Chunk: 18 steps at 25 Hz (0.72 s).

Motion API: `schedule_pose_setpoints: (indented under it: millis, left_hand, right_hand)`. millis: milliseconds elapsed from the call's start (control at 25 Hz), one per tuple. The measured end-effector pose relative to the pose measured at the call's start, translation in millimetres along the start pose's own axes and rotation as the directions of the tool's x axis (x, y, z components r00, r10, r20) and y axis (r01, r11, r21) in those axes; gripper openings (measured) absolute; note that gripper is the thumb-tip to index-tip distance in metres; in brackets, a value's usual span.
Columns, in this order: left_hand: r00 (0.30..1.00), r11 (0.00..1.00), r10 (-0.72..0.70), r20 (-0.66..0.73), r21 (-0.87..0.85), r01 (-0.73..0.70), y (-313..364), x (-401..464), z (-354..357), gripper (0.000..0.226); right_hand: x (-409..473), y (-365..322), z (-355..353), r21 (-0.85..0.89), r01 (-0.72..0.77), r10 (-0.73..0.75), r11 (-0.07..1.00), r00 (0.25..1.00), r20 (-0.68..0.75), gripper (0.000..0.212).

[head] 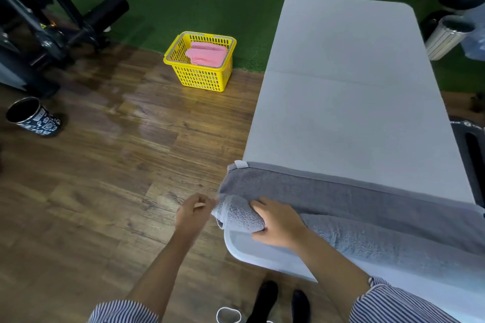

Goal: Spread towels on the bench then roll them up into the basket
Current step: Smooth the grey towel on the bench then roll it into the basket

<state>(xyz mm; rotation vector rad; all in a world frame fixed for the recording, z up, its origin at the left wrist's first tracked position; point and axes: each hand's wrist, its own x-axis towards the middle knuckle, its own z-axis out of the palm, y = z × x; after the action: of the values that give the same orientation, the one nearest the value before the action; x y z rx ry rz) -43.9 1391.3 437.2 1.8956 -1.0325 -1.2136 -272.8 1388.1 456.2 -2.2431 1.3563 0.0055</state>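
A grey towel [341, 199] lies across the near end of the pale grey bench [346, 92], its near part rolled into a thick roll and a flat strip lying beyond it. My right hand [278, 223] rests on top of the roll near its left end, fingers curved over it. My left hand [194, 211] is just off the bench's left edge, its fingertips pinching the tip of the roll's end. A yellow plastic basket [202, 75] stands on the floor to the left of the bench, with rolled pink towels [207, 54] inside.
Black gym equipment [52, 18] fills the far left. A patterned black cup-shaped bin [32, 117] stands on the wooden floor at left. A metal bin [446, 37] stands right of the bench. My dark shoes [278, 301] are below the bench's near edge.
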Motion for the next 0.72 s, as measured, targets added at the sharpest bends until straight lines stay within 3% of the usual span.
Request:
schedule_pose_setpoints:
  millis: [280,520,600,720]
  left_hand:
    - [0.943,0.935,0.31,-0.12,0.217,-0.28,1,-34,18,0.063]
    - [0.86,0.847,0.479,-0.178,0.351,-0.4,-1,-36,34,0.028]
    - [0.833,0.815,0.527,-0.169,0.377,-0.439,0,-37,35,0.03]
    - [0.859,0.847,0.481,-0.176,0.347,-0.404,9,-44,36,0.037]
  right_hand:
    - [-2,-2,-6,0.051,0.009,-0.009,0.999,1.0,0.002,0.053]
    - [-2,-7,-7,0.01,0.043,-0.043,0.999,0.999,-0.002,0.054]
    - [-2,-7,-8,0.015,0.048,-0.047,0.999,0.999,-0.011,0.052]
    - [-3,-8,-7,0.026,0.053,-0.052,0.998,0.998,-0.034,0.048]
